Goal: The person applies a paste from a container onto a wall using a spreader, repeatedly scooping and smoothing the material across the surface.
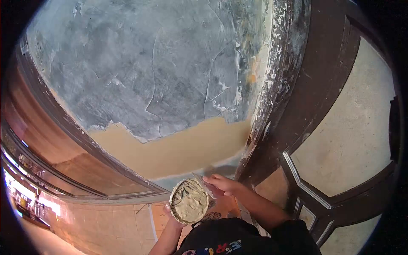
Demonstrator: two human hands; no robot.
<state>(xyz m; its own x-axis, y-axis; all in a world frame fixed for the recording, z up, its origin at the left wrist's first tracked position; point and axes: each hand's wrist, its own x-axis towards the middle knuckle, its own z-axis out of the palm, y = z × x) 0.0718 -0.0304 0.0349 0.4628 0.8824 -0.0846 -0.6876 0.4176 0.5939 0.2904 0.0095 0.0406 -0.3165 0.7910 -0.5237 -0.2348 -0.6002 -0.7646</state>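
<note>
Your left hand (170, 212) cups a round pan (189, 201) of beige putty from below, just under the bottom edge of the wall (148, 76). Your right hand (224, 185) pinches a thin scraper (203, 182) whose blade dips at the pan's right rim. I'd say load the blade lightly, keep the pan level, and spread upward from the tan band (178, 148) into the grey patch with an even, flat stroke. The left fingers are mostly hidden behind the pan, and the blade's edge is hard to make out. The dark door frame (293, 97) runs beside the wall's right edge.
</note>
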